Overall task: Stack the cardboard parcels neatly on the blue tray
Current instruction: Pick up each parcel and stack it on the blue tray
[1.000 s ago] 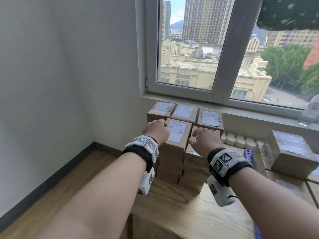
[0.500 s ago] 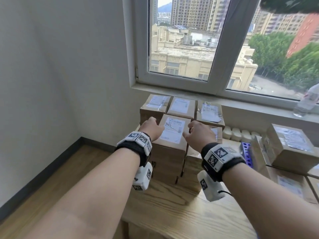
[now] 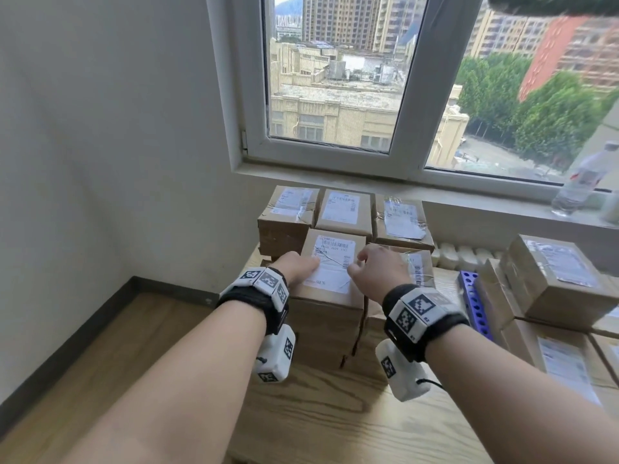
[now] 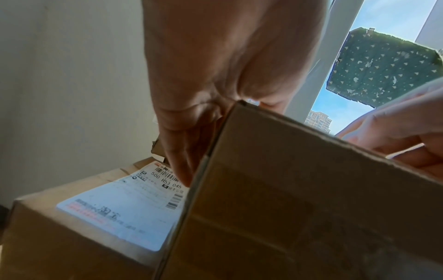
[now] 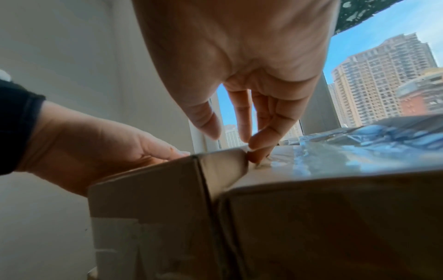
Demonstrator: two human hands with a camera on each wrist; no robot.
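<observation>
A block of brown cardboard parcels stands stacked in the window corner. Its front top parcel [image 3: 335,259] [image 4: 299,208] [image 5: 148,208] carries a white label. My left hand [image 3: 298,267] [image 4: 189,155] [image 5: 95,144] grips its left edge, thumb on the lid and fingers flat down the side. My right hand [image 3: 373,266] [image 5: 239,132] [image 4: 395,136] hooks its fingertips over the right edge, at the seam with a taped parcel [image 3: 417,267] [image 5: 335,189]. A lower labelled parcel [image 4: 115,208] lies under my left fingers. A strip of the blue tray [image 3: 472,303] shows to the right.
Three more parcels [image 3: 345,209] sit in a row behind, against the sill. Loose parcels [image 3: 562,279] pile up at the right. A plastic bottle [image 3: 579,179] stands on the sill. The white wall is close on the left, and the wooden tabletop [image 3: 335,413] lies in front.
Both hands have slid nearer along the front top parcel, the left thumb now over its label. The parcel stays on the stack. The head view has shifted.
</observation>
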